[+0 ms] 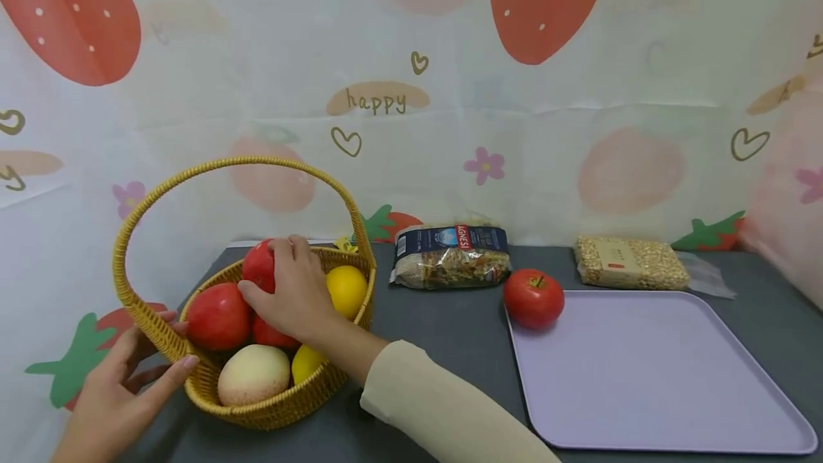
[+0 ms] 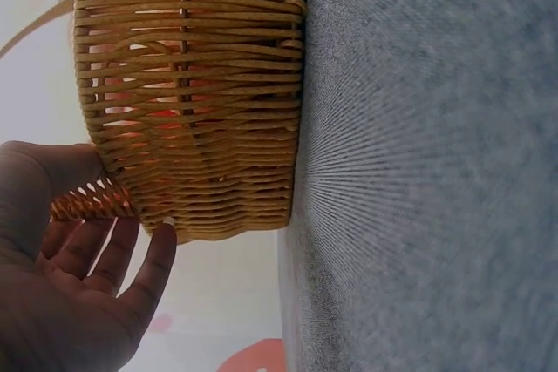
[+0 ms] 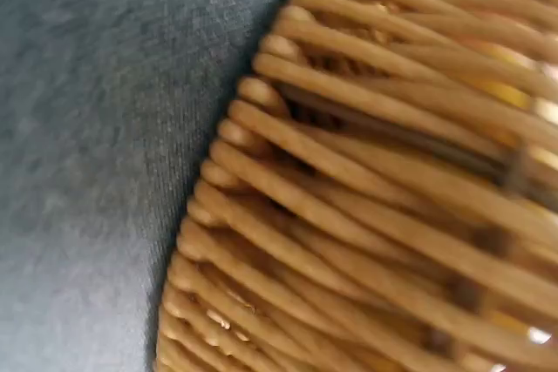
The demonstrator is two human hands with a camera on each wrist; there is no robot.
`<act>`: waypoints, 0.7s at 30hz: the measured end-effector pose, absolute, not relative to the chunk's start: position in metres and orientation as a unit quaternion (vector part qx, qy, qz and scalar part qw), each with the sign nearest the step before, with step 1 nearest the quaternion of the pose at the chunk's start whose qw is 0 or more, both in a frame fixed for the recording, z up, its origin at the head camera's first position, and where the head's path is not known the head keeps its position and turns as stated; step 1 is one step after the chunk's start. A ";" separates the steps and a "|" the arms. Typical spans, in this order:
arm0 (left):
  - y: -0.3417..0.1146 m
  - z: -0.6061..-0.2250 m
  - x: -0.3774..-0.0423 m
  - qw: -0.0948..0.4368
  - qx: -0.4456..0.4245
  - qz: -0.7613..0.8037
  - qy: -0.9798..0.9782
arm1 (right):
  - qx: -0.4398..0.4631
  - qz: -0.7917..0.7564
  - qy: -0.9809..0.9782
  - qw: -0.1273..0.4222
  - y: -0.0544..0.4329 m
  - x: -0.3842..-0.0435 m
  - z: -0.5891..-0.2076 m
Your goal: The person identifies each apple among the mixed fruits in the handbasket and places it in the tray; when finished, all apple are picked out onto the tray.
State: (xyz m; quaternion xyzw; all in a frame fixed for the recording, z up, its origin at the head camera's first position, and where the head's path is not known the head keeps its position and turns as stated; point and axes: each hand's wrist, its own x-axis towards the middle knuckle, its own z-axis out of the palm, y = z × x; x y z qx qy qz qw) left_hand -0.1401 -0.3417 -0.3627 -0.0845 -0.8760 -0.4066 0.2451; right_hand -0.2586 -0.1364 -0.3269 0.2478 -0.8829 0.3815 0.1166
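Note:
A yellow woven basket (image 1: 283, 416) with a tall arched handle stands at the left of the table. My left hand (image 1: 122, 384) grips its left rim by the foot of the handle; in the left wrist view, that hand's (image 2: 78, 294) thumb and fingers are at the rim. Over the basket, my right hand (image 1: 298, 291) holds a glossy red fruit (image 1: 258, 265), fingers curled over its right side. Below lie a larger red fruit (image 1: 220, 316), a cream peach (image 1: 254, 375) and yellow lemons (image 1: 347, 291). The right wrist view shows only the basket wall (image 3: 366, 215) and table.
A lilac tray (image 1: 643, 377) lies at the right, with a red fruit (image 1: 534, 299) at its far left corner. Behind stand an Agnesi pasta bag (image 1: 450, 256) and a vacuum-packed bag of pale grains (image 1: 633, 263). A strawberry-print cloth (image 1: 411, 163) hangs at the back.

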 end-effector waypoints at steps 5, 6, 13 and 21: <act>-0.340 -0.363 -0.139 0.244 -0.066 -0.400 -0.881 | 0.213 0.356 -0.903 0.108 -0.144 -0.269 -0.329; -0.340 -0.363 -0.139 0.243 -0.060 -0.398 -0.883 | 0.207 0.355 -0.905 0.106 -0.145 -0.272 -0.328; -0.338 -0.361 -0.138 0.236 -0.033 -0.395 -0.887 | 0.209 0.333 -0.913 0.112 -0.142 -0.277 -0.328; -0.335 -0.360 -0.139 0.233 -0.034 -0.404 -0.884 | 0.213 0.286 -0.926 0.121 -0.136 -0.277 -0.331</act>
